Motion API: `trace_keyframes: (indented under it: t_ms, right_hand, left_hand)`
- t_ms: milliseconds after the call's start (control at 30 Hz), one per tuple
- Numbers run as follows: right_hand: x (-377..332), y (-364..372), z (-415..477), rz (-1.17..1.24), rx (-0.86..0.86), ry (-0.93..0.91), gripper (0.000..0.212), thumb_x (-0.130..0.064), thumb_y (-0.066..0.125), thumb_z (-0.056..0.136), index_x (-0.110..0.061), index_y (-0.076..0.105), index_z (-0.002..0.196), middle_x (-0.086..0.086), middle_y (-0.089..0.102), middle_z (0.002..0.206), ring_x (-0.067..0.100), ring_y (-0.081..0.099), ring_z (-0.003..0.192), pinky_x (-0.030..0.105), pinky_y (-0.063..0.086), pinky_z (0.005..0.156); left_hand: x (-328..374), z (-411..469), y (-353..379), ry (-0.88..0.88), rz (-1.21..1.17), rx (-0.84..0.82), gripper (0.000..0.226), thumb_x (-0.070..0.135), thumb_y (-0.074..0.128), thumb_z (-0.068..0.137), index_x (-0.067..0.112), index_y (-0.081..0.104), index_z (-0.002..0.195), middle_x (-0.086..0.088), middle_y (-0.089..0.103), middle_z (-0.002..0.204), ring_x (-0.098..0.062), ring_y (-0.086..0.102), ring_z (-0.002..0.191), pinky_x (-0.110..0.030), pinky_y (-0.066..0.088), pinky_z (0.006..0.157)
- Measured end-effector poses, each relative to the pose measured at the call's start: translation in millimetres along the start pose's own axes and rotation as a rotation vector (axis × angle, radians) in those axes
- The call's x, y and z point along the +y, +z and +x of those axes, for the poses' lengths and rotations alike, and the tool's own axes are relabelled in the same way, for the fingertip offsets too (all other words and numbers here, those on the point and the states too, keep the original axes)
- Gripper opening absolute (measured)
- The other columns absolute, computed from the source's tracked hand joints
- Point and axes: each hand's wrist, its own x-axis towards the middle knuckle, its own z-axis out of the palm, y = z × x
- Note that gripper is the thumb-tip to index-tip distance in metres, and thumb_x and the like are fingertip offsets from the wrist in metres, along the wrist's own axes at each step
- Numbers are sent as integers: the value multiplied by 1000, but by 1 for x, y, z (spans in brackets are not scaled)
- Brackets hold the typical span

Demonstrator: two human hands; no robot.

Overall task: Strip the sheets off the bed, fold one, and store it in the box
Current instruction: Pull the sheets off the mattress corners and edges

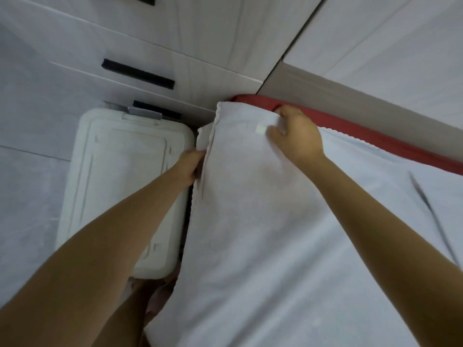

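A pale blue-white sheet point(263, 221) covers the bed and fills the right and lower part of the head view. Under it, along the far edge, a red layer point(363, 136) shows. My left hand point(191, 166) grips the sheet's scalloped side edge at the bed's left side. My right hand point(295, 136) pinches the sheet near the far corner, by a small white tag point(260, 128). A white plastic box point(125, 186) with its lid on stands on the floor, left of the bed and close to my left forearm.
White drawers with black handles point(137, 73) stand behind the box, close to the bed corner. A beige headboard or wall panel point(350, 96) runs along the far side of the bed. Pale tiled floor point(32, 171) lies to the left.
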Motion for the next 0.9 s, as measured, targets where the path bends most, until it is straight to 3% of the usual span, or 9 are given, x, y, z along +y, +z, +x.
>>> trace_keyframes:
  t_ms: [133, 267, 400, 533, 633, 700, 800, 900]
  right_hand:
    - [-40, 18, 18, 30, -117, -61, 36, -25, 61, 88, -11, 55, 121, 12, 57, 121, 30, 54, 110, 30, 40, 83]
    - [-66, 32, 34, 54, -194, -33, 33, -25, 57, 92, -14, 56, 123, 11, 62, 120, 29, 56, 109, 29, 40, 83]
    - [-75, 39, 37, 154, -160, 12, 24, -19, 52, 95, -10, 63, 114, 12, 65, 106, 28, 58, 98, 29, 40, 78]
    - [-80, 36, 31, 454, -90, 7, 14, -13, 52, 94, -13, 66, 94, -1, 58, 79, 15, 52, 75, 25, 41, 71]
    - [-82, 30, 24, 532, -98, -30, 13, -12, 54, 93, -19, 63, 86, -12, 56, 71, 7, 52, 70, 24, 44, 71]
    - [-84, 31, 22, 526, -134, -49, 12, -12, 55, 93, -19, 63, 87, -14, 56, 71, 6, 52, 68, 24, 43, 71]
    - [-91, 36, 18, 504, -163, -70, 10, -10, 59, 90, -18, 60, 85, -13, 54, 69, 3, 50, 63, 21, 42, 66]
    - [-99, 38, 9, 566, -146, -74, 11, -8, 61, 88, -17, 55, 87, -8, 52, 70, 5, 47, 61, 15, 41, 59]
  left_hand:
    - [18, -12, -33, 215, -95, -30, 26, 3, 62, 86, 9, 61, 111, -7, 68, 103, -17, 68, 86, -29, 57, 73]
    - [29, -18, -57, 293, 89, -61, 36, 8, 62, 88, 9, 57, 123, -9, 65, 115, -22, 65, 101, -34, 55, 83]
    - [39, -20, -62, 368, 216, 71, 40, 10, 68, 84, 8, 53, 122, -10, 61, 120, -20, 60, 102, -34, 51, 89]
    - [45, -32, -56, 600, 314, 183, 52, -6, 58, 84, 20, 39, 125, 7, 47, 116, -6, 51, 95, -8, 47, 74]
    - [48, -42, -52, 708, 452, 201, 43, -13, 44, 85, 12, 48, 121, 4, 48, 113, -6, 48, 96, -1, 40, 74]
    - [54, -50, -42, 677, 495, 145, 30, -6, 43, 91, 9, 61, 109, 3, 55, 110, -5, 51, 95, -5, 43, 79]
    - [66, -63, -26, 488, 384, 9, 17, 20, 52, 94, 12, 66, 101, 5, 65, 93, -8, 59, 86, -23, 47, 78]
    - [68, -66, -20, 733, 537, -132, 20, 28, 69, 82, 11, 66, 93, 1, 64, 82, -14, 60, 78, -26, 48, 70]
